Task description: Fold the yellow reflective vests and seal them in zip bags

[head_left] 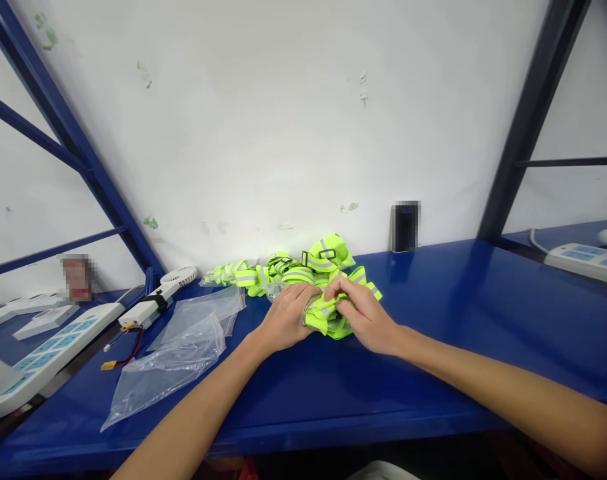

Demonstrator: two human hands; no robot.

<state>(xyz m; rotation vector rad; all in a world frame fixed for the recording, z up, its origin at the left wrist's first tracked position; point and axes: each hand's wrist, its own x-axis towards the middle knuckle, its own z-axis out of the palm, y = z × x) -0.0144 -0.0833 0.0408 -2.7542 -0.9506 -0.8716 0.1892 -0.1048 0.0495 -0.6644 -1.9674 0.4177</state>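
Both of my hands are on a bundle of neon-yellow reflective straps (pixel 328 320) with grey stripes, low over the blue table. My left hand (pixel 289 319) wraps around the bundle's left side, its fingers partly hidden behind the fabric. From the right, my right hand (pixel 366 317) pinches the strap fabric with bent fingers. Just behind them lies a pile of more such reflective straps (pixel 283 265), some with black buckles (pixel 327 254). A little clear plastic shows beside my left hand, by the pile.
Clear plastic zip bags (pixel 173 363) lie flat on the blue table (pixel 458 300) to the left. Beyond them are a small white fan (pixel 179 275), a battery lead with a yellow connector (pixel 109 365) and a power strip (pixel 58 353). A dark upright object (pixel 405 230) leans at the wall. Another power strip (pixel 588 260) sits far right.
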